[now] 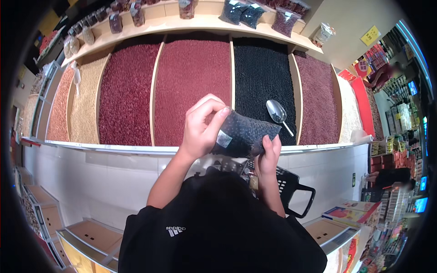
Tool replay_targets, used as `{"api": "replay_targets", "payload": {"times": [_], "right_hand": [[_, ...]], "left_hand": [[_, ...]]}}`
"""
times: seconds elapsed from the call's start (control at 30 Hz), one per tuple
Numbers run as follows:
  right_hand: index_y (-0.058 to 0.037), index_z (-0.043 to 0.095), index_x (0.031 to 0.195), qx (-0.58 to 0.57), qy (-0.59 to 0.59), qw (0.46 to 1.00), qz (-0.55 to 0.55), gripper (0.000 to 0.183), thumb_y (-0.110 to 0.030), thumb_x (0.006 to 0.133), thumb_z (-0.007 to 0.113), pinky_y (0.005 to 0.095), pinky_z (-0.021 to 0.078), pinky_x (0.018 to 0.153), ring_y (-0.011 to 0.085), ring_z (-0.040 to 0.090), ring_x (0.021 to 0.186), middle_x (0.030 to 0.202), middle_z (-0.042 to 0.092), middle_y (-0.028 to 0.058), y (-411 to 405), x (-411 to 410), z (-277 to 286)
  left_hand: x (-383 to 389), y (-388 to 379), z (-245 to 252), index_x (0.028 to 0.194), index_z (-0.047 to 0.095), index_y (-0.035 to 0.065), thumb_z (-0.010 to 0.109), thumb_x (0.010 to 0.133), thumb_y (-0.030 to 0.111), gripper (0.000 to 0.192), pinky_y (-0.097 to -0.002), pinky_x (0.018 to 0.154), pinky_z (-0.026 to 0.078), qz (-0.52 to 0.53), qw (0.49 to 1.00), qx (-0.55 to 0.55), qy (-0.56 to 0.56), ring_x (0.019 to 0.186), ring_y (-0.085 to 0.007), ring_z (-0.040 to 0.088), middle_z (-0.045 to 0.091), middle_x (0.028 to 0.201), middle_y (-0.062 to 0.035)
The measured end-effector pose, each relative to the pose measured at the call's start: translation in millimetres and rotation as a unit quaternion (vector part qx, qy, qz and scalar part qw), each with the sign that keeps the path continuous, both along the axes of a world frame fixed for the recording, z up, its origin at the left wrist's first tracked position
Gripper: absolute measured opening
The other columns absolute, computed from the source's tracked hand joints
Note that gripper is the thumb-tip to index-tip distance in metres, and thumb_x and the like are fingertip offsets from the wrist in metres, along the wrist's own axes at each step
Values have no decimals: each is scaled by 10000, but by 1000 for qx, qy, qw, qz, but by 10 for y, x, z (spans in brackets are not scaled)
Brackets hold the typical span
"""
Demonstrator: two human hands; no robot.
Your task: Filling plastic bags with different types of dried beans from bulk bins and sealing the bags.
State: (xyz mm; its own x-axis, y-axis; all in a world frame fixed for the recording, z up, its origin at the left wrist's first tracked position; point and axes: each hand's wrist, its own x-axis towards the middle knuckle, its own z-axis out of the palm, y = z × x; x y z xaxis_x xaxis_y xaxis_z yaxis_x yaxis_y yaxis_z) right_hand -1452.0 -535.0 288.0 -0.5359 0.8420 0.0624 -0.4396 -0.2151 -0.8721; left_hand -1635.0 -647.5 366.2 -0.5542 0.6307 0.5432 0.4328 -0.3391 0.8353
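Note:
A clear plastic bag of black beans [244, 131] with a small pale label is held up between both hands, over the front edge of a bulk bin display. My left hand [205, 126] pinches the bag's upper left corner between thumb and fingers. Around its lower right end closes my right hand [269, 153], thumb on the near side. Beyond the bag lies a bin of loose black beans [263, 71], where a metal scoop [276, 112] rests with its handle towards the front. Left of that bin is one of small red beans [193, 75].
Wooden dividers [156, 88] part the bins. Bagged goods [285, 21] stand on a wooden shelf [205, 23] behind. A black shopping basket [290, 184] is by my right forearm. Cabinets [90, 235] stand behind me; two people [392, 177] are at the far right.

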Motion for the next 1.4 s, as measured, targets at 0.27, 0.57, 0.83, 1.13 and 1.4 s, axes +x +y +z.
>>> {"api": "replay_targets", "payload": {"times": [0.27, 0.57, 0.83, 1.13, 1.4], "right_hand": [[51, 379, 1546, -108, 59, 985, 124, 611, -201, 1041, 612, 392, 421, 1169, 239, 586, 1319, 1386, 614, 155, 913, -163, -19], [71, 534, 1321, 127, 24, 991, -40, 476, -327, 1077, 627, 307, 542, 960, 162, 680, 1061, 1147, 677, 124, 1735, -328, 185], [57, 504, 1383, 129, 36, 988, -81, 422, -272, 1119, 508, 325, 528, 991, 155, 646, 1096, 1198, 653, 116, 2239, -389, 149], [20, 539, 1455, 260, -230, 934, -86, 620, -338, 988, 735, 462, 438, 1144, 360, 568, 1330, 1375, 628, 225, 2965, -176, -643], [-83, 420, 1612, 333, -684, 581, -291, 749, -513, 1035, 630, 617, 366, 1198, 487, 406, 1489, 1574, 473, 247, 4407, 154, -2364]], "left_hand": [[-26, 841, 10, 925, 665, -45, 642, 1045, 10, 134, -259, 785, 476, 31, 990, 72, -117, 865, -101, 593, 649, 953, -60], [-240, 1486, 201, 1012, 787, -69, 694, 983, -12, 113, -330, 919, 543, 83, 995, 46, 26, 991, -208, 692, 738, 1064, -152], [-162, 2106, 328, 1106, 788, -79, 705, 988, 33, 183, -362, 1008, 555, -24, 999, -46, -2, 1104, -254, 731, 776, 1169, -186], [-119, 2268, 274, 982, 757, -112, 662, 965, -53, 113, -373, 909, 602, 130, 972, -21, 193, 957, -302, 779, 786, 999, -228], [-593, 2372, 173, 996, 753, -100, 627, 1056, 19, 184, -363, 933, 586, 186, 981, -29, 54, 982, -248, 754, 780, 1031, -184]]}}
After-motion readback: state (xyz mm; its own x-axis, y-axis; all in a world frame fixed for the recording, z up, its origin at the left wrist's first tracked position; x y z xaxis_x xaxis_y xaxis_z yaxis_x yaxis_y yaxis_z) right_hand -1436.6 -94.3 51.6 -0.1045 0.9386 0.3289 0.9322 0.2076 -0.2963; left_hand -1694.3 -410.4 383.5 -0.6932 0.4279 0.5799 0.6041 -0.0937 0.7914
